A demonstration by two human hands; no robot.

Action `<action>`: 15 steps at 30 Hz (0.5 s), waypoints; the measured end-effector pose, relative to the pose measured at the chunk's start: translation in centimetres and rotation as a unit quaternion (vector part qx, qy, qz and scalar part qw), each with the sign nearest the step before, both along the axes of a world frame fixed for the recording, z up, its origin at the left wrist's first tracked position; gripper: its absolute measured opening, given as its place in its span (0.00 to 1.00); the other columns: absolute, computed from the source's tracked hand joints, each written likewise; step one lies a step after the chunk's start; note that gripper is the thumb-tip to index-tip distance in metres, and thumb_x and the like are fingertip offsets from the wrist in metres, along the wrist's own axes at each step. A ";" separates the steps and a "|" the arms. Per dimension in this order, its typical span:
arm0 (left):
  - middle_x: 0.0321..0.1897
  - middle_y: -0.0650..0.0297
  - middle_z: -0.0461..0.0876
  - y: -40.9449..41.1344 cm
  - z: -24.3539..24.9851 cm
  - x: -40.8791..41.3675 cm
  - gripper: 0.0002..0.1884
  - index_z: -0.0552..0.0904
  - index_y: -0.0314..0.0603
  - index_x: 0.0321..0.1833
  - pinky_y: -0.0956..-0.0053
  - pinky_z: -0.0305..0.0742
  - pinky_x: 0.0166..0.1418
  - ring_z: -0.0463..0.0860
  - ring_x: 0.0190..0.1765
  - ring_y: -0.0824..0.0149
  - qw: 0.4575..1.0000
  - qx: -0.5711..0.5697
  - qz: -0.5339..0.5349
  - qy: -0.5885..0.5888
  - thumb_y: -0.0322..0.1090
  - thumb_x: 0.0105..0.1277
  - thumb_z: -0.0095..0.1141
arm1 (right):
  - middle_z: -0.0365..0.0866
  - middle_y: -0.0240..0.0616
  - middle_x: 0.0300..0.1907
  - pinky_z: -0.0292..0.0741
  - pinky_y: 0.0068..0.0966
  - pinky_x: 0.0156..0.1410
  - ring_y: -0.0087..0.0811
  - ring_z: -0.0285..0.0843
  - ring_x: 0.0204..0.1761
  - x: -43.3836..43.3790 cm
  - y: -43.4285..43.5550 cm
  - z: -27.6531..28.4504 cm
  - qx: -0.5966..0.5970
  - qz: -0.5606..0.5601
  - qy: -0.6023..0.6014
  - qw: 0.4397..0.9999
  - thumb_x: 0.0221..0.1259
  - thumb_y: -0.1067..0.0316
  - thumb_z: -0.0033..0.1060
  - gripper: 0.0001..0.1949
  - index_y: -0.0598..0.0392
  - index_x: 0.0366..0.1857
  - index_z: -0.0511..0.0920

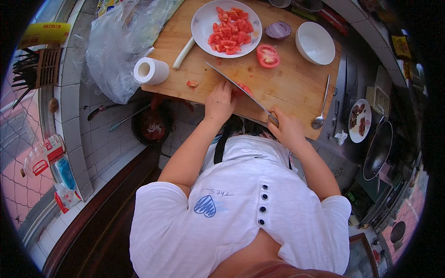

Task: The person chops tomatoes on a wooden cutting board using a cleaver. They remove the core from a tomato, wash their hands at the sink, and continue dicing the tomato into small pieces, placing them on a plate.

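My right hand [286, 127] grips the handle of a kitchen knife [240, 87], whose blade slants up and left over the wooden cutting board [288, 90]. Under and beside the blade lies a piece of red tomato [246, 89]. My left hand [220, 102] presses fingers down against the tomato, left of the blade; what its fingertips hold is partly hidden. A tomato half [268, 56] rests cut face up farther back. Behind the knife stands a white plate [200, 26] with chopped tomato [231, 33]. A small tomato scrap [192, 83] lies at the left.
Around the board's back are half a red onion [278, 30], a white bowl [315, 43] and a scallion stalk [183, 53]. A paper roll [152, 71] and plastic bag [114, 52] sit left. At right are a spoon [323, 104], a plate of food [361, 133] and a wok [378, 150].
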State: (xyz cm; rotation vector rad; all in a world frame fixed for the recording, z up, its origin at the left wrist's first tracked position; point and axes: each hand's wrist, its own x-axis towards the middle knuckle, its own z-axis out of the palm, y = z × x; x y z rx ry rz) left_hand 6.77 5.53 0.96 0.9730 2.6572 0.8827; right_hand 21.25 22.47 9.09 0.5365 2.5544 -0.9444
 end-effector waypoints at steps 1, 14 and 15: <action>0.36 0.54 0.77 0.0 0.0 0.0 0.14 0.76 0.40 0.42 0.58 0.76 0.42 0.79 0.42 0.50 1.000 0.001 -0.002 0.008 0.30 0.52 0.60 | 0.82 0.47 0.28 0.74 0.45 0.37 0.51 0.80 0.31 -0.2 0.0 -0.3 -0.004 -0.002 -0.005 1.000 0.54 0.62 0.57 0.16 0.46 0.48 0.74; 0.33 0.55 0.76 -0.3 0.1 -0.1 0.06 0.78 0.41 0.35 0.59 0.77 0.38 0.80 0.36 0.51 0.998 0.059 -0.003 0.008 0.28 0.55 0.59 | 0.82 0.48 0.29 0.74 0.45 0.38 0.52 0.80 0.32 -1.0 0.3 0.3 -0.021 0.009 -0.014 1.000 0.54 0.61 0.56 0.16 0.48 0.48 0.74; 0.33 0.55 0.76 -0.4 0.1 -0.1 0.06 0.78 0.41 0.35 0.59 0.77 0.38 0.80 0.36 0.51 0.998 0.057 0.004 -0.005 0.28 0.55 0.59 | 0.82 0.48 0.29 0.74 0.45 0.38 0.52 0.80 0.32 -0.9 0.4 0.6 -0.037 0.013 -0.002 0.999 0.54 0.61 0.56 0.16 0.48 0.48 0.74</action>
